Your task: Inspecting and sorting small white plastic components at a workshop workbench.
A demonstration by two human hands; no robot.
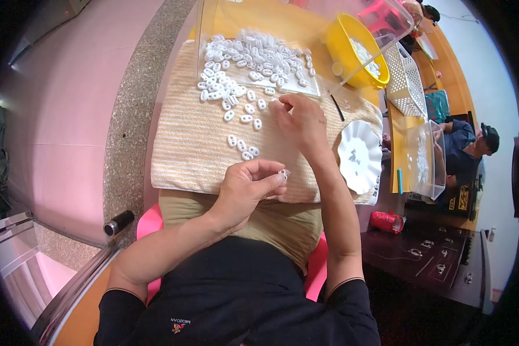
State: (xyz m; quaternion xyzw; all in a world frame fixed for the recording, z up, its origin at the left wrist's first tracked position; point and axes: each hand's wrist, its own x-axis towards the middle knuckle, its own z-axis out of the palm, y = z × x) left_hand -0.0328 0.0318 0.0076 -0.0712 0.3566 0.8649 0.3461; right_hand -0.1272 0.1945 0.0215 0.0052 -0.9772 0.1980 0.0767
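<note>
My left hand (249,187) is closed near the front edge of a striped beige cloth (190,150) and pinches a small white plastic link (283,173) between thumb and fingertips. My right hand (300,120) reaches forward over the cloth, its fingertips at the edge of a heap of many white oval plastic pieces (242,63); whether it grips one I cannot tell. Several loose pieces (243,147) lie on the cloth between my hands.
A clear plastic box (209,23) stands over the heap at the back. A yellow bowl (341,46), a white mesh basket (406,81) and a white scalloped plate (360,155) lie to the right. Another person (464,147) sits at the far right behind a clear tub (428,158). A red can (386,221) is nearby.
</note>
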